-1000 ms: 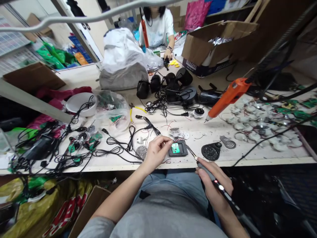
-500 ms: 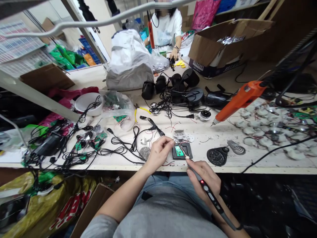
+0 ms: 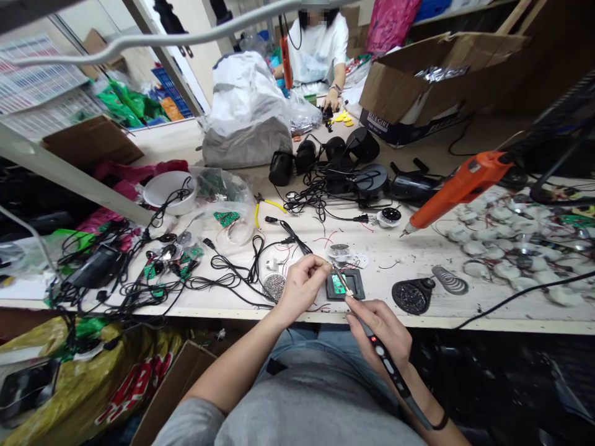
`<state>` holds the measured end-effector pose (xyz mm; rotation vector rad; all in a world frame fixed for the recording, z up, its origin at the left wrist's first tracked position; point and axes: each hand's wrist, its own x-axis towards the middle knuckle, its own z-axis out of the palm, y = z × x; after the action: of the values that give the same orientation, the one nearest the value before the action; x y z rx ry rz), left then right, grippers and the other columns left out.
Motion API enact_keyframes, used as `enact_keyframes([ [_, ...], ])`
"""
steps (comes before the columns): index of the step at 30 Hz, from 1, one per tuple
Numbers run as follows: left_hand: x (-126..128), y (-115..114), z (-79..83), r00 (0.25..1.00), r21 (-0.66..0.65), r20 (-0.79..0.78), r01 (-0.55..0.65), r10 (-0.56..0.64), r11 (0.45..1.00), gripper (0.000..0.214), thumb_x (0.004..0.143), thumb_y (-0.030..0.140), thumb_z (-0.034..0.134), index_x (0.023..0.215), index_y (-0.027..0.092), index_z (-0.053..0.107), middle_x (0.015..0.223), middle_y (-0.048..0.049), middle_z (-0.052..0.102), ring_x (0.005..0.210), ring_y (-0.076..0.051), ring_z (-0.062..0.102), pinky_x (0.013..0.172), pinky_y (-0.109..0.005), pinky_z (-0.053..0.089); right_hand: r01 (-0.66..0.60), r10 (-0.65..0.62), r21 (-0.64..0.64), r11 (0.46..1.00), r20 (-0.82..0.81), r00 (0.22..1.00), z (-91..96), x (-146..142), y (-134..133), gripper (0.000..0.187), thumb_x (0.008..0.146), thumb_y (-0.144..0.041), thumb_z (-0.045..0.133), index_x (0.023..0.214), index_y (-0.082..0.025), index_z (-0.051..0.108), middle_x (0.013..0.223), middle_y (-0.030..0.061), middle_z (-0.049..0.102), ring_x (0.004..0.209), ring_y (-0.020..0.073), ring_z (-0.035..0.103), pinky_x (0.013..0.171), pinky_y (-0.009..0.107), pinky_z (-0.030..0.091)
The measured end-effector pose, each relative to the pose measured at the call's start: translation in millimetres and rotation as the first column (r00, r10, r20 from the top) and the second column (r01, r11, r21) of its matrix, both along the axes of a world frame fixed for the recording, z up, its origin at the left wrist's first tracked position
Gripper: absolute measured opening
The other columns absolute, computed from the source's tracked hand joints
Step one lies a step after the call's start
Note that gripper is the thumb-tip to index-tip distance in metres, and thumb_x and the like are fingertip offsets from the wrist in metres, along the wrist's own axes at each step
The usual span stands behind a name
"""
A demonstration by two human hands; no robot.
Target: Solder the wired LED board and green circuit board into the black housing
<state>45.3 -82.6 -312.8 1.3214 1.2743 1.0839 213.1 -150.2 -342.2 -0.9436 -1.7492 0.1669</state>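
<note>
A small black frame with a green circuit board (image 3: 344, 285) lies near the table's front edge. My right hand (image 3: 381, 325) is wrapped round a dark soldering iron (image 3: 385, 359) whose metal tip rests on the board's left side. My left hand (image 3: 302, 285) sits just left of the frame, thumb and fingers pinched together close to the tip; what they pinch is too small to name. A round metal mesh disc (image 3: 273, 286) lies beside my left wrist.
An orange tool (image 3: 458, 189) hangs over the table at right. A black grille piece (image 3: 411, 296) and a wire coil (image 3: 450, 280) lie right of the board. Tangled black cables (image 3: 153, 272), black speaker shells (image 3: 344, 161), a cardboard box (image 3: 432, 80). Another person sits at the far end.
My right hand has moved left and forward, bringing the iron's tip from right of the frame onto the board. My left hand stays pinched beside it. The view has shifted slightly.
</note>
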Motion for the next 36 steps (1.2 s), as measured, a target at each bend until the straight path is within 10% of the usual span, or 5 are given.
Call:
enact_keyframes([
  [36, 1.5, 6.9, 12.1, 0.993, -0.13, 0.118, 0.019, -0.004, 0.991, 0.027, 0.072, 0.042, 0.073, 0.066, 0.018, 0.062, 0.064, 0.0008, 0.058, 0.063, -0.013, 0.049, 0.061, -0.025, 0.041, -0.008, 0.006, 0.067, 0.998, 0.025, 1.0, -2.5, 2.8, -0.4, 0.068, 0.091, 0.0, 0.064, 0.152, -0.029, 0.054, 0.089, 0.0045, 0.063, 0.073, 0.0144, 0.063, 0.063, 0.024, 0.058],
])
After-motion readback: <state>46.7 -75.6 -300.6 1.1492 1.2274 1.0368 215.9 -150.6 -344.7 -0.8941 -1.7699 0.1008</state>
